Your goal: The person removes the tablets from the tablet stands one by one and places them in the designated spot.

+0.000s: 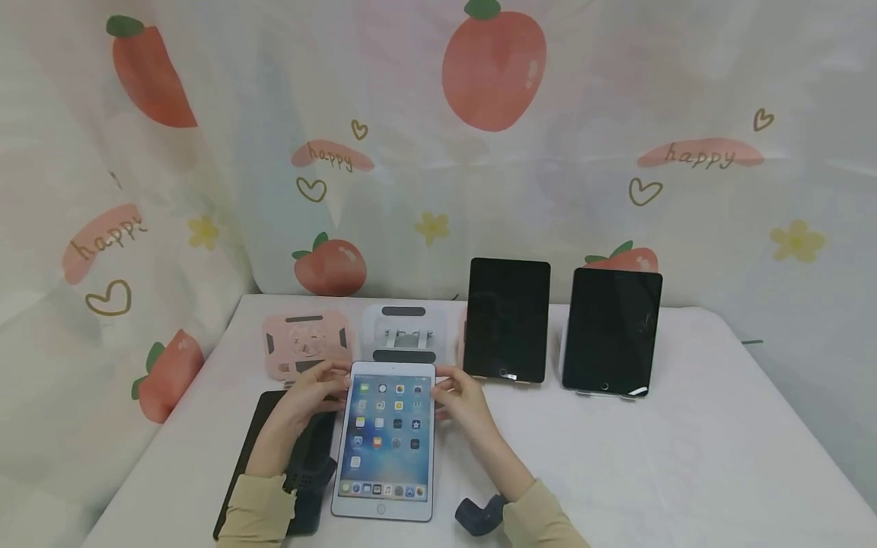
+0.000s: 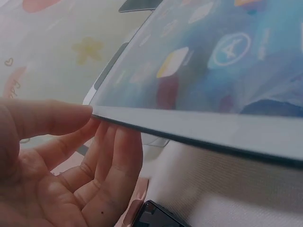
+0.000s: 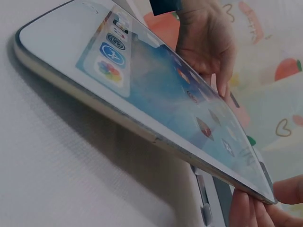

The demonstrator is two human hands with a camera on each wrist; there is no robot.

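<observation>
A white-framed tablet (image 1: 384, 508), its screen lit with app icons, tilts up between my two hands in the head view. My left hand (image 1: 311, 402) pinches its upper left edge, thumb on the front and fingers (image 2: 128, 149) curled behind. On the opposite edge, near the top corner, my right hand (image 1: 466, 402) grips it the same way. The right wrist view shows the tablet's raised side (image 3: 113, 113) slanting over the cloth. Just beyond its top edge stands a white tablet stand (image 1: 406, 323) with a metal bracket; a pink stand (image 1: 308, 339) is beside that.
Under my left forearm lies a dark tablet (image 1: 318, 441). Two black-screened tablets, one at the centre (image 1: 507, 320) and one farther right (image 1: 612, 331), lean upright on stands at the back. White cloth covers the table (image 1: 685, 464); a fruit-printed curtain (image 1: 548, 190) hangs behind.
</observation>
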